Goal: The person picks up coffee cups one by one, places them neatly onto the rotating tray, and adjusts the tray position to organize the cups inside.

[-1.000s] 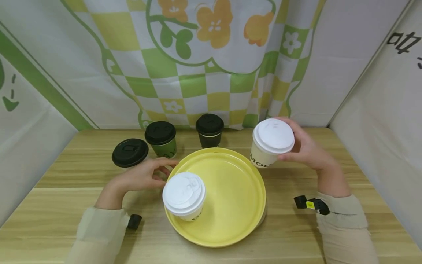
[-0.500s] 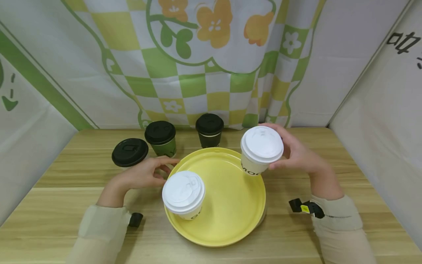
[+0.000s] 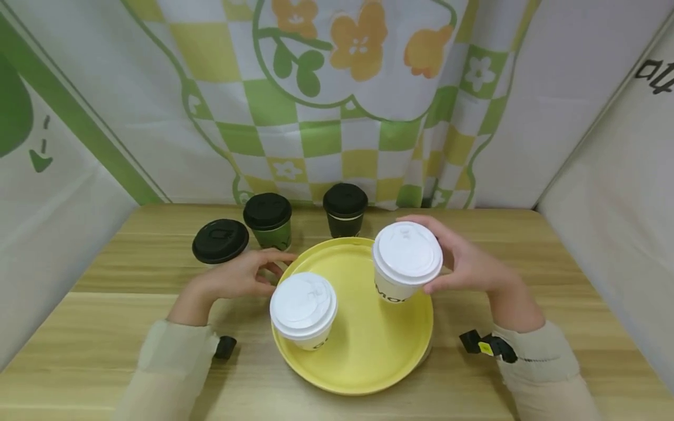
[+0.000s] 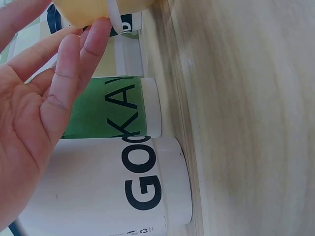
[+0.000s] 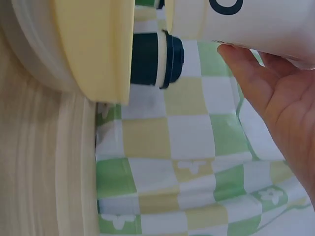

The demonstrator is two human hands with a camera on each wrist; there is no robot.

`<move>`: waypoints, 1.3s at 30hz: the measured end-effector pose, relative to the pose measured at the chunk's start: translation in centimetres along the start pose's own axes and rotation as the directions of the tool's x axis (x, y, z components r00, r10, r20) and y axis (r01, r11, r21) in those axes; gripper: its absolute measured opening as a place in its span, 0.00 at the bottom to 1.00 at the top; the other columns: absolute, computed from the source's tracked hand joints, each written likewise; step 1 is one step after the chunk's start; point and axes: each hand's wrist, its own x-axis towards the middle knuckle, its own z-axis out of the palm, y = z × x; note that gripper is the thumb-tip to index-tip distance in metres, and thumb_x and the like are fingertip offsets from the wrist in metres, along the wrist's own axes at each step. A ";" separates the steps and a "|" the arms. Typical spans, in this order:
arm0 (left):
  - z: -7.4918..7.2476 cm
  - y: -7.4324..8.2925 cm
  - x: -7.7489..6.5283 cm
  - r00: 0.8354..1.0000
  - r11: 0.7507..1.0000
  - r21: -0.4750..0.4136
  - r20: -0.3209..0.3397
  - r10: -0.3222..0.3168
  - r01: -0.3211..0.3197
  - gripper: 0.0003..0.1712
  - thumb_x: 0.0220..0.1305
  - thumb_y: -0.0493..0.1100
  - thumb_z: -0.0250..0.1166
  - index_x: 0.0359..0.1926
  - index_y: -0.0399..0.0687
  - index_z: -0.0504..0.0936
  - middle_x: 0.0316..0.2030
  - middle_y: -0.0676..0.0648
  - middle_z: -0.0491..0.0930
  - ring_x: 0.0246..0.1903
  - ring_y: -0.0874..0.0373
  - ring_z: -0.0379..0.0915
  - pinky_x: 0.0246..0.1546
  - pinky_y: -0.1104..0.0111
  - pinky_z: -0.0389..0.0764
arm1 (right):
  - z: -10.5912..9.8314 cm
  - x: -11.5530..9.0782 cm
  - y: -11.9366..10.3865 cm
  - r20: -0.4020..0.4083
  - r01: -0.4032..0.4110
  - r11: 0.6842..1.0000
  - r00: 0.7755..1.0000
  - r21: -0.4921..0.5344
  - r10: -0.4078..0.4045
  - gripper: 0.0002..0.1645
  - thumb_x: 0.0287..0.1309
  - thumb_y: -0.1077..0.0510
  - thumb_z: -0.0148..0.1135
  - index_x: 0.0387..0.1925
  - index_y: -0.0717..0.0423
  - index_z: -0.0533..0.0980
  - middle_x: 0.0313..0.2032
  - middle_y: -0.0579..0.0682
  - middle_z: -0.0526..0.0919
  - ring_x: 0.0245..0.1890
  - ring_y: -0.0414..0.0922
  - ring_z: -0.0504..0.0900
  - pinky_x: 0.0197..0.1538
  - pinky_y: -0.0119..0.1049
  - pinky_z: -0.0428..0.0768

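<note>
My right hand [image 3: 463, 263] grips a white paper cup [image 3: 406, 263] with a white lid, over the right part of a round yellow tray [image 3: 363, 374]. In the right wrist view the cup [image 5: 256, 22] overlaps the space beside the tray wall [image 5: 98, 49], fingers curled along its side. A second white-lidded cup [image 3: 304, 310] stands on the tray's left part. My left hand [image 3: 244, 275] is at the tray's left rim, near that cup. In the left wrist view, extended fingers [image 4: 93, 49] reach the tray's underside edge [image 4: 88, 10].
Behind the tray on the wooden table [image 3: 105, 345] stand a green cup [image 3: 271, 231] and a dark cup [image 3: 344, 213], both black-lidded. Left of them is another black lid [image 3: 220, 241], on a white cup [image 4: 98, 187] marked GO. A checkered curtain [image 3: 321, 140] hangs at the back.
My right hand has carried the white cup left and toward me, from beside the tray to over it. The left hand stays at the rim. The head view has shifted slightly.
</note>
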 end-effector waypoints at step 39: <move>0.2 0.1 0.1 1.000 1.000 0.016 -0.019 -0.015 0.016 0.39 0.60 0.35 0.69 0.71 0.35 0.65 0.66 0.33 0.68 0.57 0.42 0.75 0.47 0.66 0.83 | 6.9 0.2 0.3 0.338 -0.046 0.992 0.941 0.117 0.004 0.57 0.50 0.55 0.78 0.73 0.56 0.52 0.66 0.56 0.66 0.65 0.44 0.69 0.71 0.34 0.67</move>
